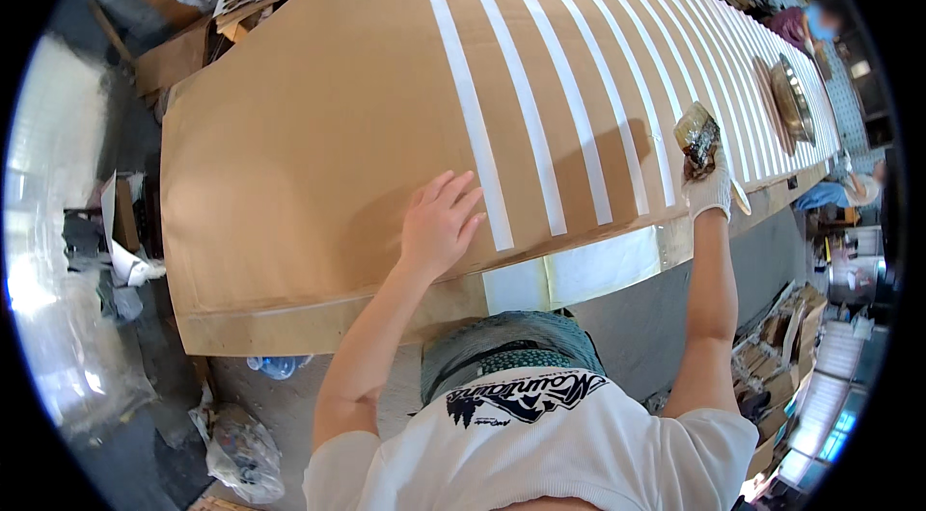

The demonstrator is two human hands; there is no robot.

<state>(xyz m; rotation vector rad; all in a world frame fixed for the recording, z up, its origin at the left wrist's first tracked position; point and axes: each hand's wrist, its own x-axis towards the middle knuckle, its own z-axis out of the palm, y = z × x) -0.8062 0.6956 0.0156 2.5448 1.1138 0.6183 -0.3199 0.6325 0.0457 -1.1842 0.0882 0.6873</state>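
So, narrow white strips [466, 96] already line the right of the flat brown sheet [299, 135]; left's bare. Gloved right hand [709, 189] grips a dark-smeared brush [696, 131] over them; bare left hand [438, 228], fingers spread, sits by the nearest.

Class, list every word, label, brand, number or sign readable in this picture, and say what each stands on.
White shirt: large dark lettering around a mountain-and-tree picture; legible, but its wording is not copied here.
White shirt, small lettering beside the picture: too small to read reliably.
Brown sheet, white strips and brush: no readable text.
Elsewhere: nothing clear enough to read.
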